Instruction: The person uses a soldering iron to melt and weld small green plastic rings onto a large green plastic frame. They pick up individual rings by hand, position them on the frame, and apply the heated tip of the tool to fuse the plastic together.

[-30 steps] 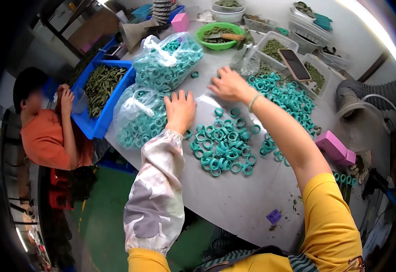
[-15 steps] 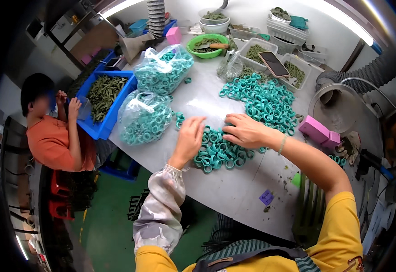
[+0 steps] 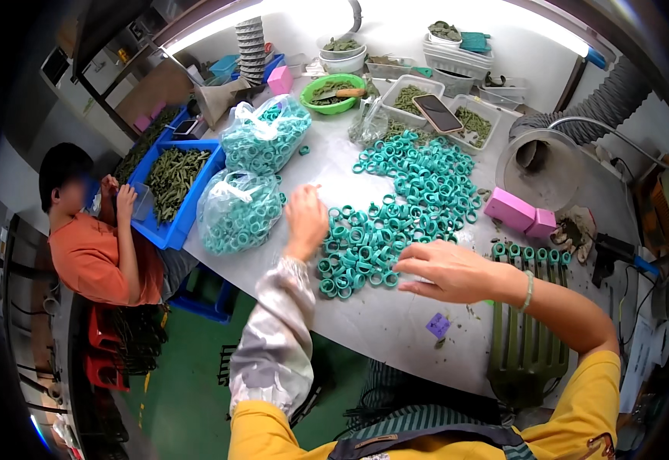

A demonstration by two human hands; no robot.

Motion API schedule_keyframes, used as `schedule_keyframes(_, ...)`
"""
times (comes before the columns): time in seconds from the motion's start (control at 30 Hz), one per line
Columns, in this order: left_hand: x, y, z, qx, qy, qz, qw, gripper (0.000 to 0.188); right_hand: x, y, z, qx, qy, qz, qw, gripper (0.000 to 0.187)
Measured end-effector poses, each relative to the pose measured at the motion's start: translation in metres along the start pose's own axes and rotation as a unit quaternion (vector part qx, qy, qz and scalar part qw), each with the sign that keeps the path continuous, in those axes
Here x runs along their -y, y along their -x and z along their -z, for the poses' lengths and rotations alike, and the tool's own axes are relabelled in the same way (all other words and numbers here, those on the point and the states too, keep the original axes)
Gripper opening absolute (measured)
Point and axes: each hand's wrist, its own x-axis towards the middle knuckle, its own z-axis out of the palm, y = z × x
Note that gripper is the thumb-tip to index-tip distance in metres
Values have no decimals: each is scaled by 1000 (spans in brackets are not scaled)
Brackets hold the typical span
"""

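I had the right hand (image 3: 449, 271) nearest in my feed, right of centre, its thumb and fingers loosely parted beside the near edge of the teal rings (image 3: 384, 230); I saw nothing in its hold. A purple piece (image 3: 438, 326) lay below it on the counter (image 3: 342, 172), and a dark green slotted rack (image 3: 530, 391) stood out at lower right. The left hand (image 3: 306, 222), just left of centre, had its fingers loosely extended beside the heap's left edge. It looked empty, though I couldn't see into its palm.

The rings spread from the middle of the frame toward upper right, and that slant was the heap's long axis. Single rings shared no direction: some lay flat, holes upward, others tilted or on edge. I judged them light, fairly stiff, smooth enough to slide and not very fragile; I'd pinch one across its band or gather several with cupped fingers.

Farther off, left of centre, two clear bags (image 3: 239, 215) bulged with similar rings, and a green bowl (image 3: 311, 103) sat beyond, at upper centre.
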Motion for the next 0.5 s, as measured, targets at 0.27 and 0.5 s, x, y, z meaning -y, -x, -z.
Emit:
schedule_keyframes(0.27, 91, -59, 18, 270, -410, 58, 869, 83, 26, 14, 14, 11, -70, -5, 997, 33)
schedule_keyframes(0.5, 101, -40, 60, 37, -337, -25, 940, 40, -2, -16, 7, 57, -74, 6, 996, 28)
